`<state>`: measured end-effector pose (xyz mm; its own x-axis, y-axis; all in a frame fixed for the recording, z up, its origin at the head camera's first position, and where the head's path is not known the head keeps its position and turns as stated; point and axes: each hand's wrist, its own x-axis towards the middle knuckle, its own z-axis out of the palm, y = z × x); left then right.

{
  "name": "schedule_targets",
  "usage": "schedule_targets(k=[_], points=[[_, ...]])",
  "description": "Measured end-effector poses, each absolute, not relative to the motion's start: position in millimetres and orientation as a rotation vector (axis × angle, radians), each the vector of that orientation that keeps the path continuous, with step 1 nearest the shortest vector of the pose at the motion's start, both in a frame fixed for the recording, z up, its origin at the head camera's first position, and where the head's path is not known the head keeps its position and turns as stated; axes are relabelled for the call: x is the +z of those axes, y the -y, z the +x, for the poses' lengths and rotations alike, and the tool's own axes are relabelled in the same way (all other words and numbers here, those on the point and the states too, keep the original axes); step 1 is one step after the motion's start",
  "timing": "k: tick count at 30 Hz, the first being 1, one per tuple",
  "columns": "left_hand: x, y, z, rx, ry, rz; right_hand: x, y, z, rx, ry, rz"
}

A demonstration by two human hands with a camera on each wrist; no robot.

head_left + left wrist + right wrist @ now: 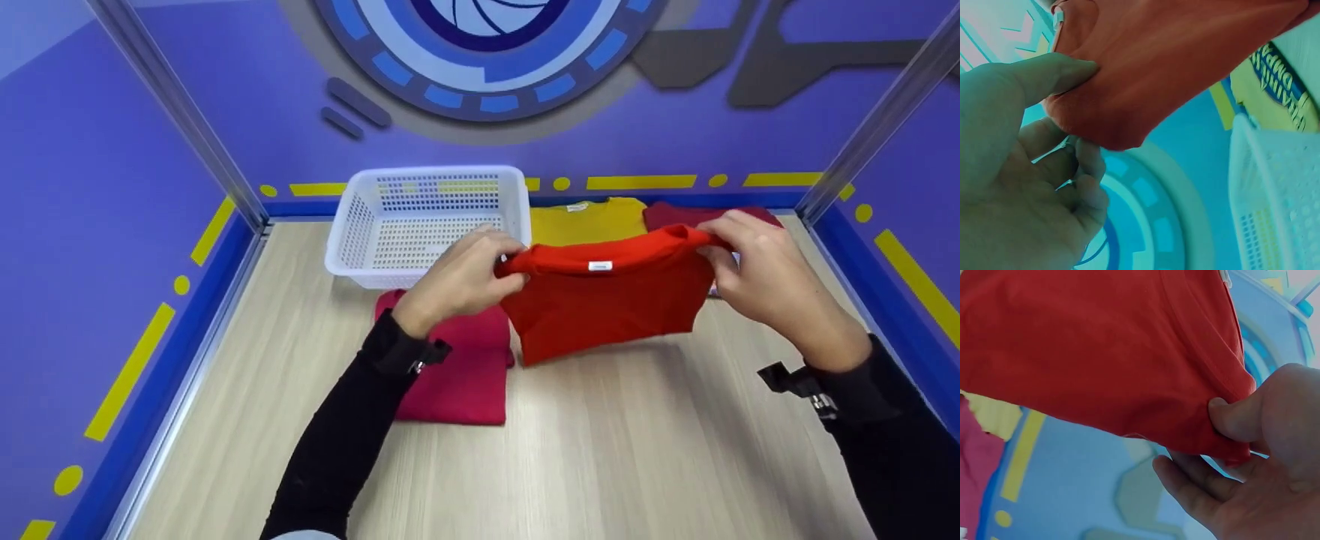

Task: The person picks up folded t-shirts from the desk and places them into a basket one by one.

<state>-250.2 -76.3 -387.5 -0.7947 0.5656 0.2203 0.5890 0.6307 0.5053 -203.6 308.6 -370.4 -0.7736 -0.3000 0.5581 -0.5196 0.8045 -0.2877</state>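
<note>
Beyond my left hand and to its left stands the basket, with no clothes that I can see in it. The pink cloth lies folded just nearer me than those fingers. My left thumb and forefinger pinch one top corner of the red shirt, the other fingers curling loosely beneath. The shirt hangs between my two hands, its label facing me at the neck. Beyond it lies the yellow shirt. My right hand pinches the other top corner, thumb in front and fingers behind; past it lies the dark red cloth.

To handle this well, I judge, I should raise the left pinch slightly, since that end looks lower, and draw both corners evenly outward so the neck doesn't sag. Lowering the hem gently, clear of the pink cloth, should stop it bunching.

The basket's near right corner is hidden behind my left hand. The red shirt's back is out of my sight, and I can't tell whether its hem touches the table. A pale scrap beside my right fingers is too covered to name.
</note>
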Motion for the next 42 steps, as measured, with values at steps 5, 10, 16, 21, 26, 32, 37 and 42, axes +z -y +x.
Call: schedule_targets(k=[5,10,16,21,26,32,37,42], points=[[-378,84,-251,-0.873,2.645,-0.996,-357,-299,-203,0.583,2.413,0.615],[-369,98,-248,-0.917,2.636,-0.955,-351,-288,-203,0.574,2.392,0.670],[-356,129,-249,-0.925,2.690,-0.943,-348,-269,-206,0.637,2.512,0.765],[-348,159,-253,-0.957,2.705,-0.887,-343,-247,-218,0.702,2.591,0.872],[-341,191,-256,-1.022,2.681,-0.808,-340,-222,-231,0.789,2.655,0.909],[-330,229,-260,-1.131,2.656,-0.742,-335,-193,-244,0.859,2.641,0.905],[-315,262,-272,-1.261,2.679,-0.666,-323,-165,-266,0.943,2.653,0.936],[-313,282,-291,-1.281,2.738,-0.539,-323,-138,-298,0.987,2.746,0.896]])
